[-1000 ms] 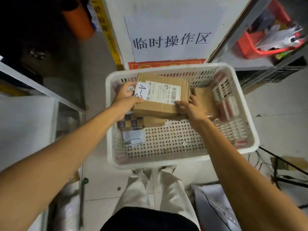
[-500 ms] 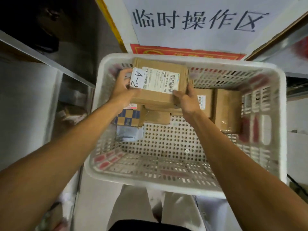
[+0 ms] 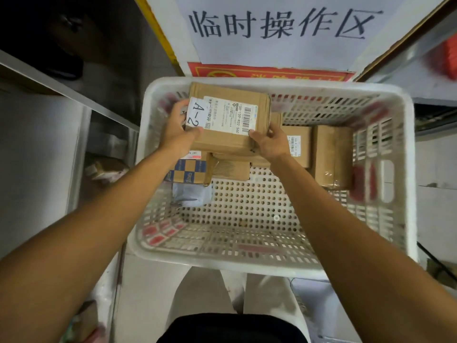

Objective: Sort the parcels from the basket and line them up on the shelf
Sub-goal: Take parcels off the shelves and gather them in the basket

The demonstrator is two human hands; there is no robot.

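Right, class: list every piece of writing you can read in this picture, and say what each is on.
"临时操作区": white paper sign on the wall.
"A-2": white sticker on the held box.
"15H-159-K02-560": shipping label on the same box; its small print is unreadable.
Red sign, the side box's label, checkered box: too cut off or blurred to read.

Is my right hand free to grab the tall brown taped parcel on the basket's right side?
Probably not yet: the right hand and left hand both grip the A-2 labelled cardboard box. Otherwise the tall brown parcel sits uncovered, right of that hand.
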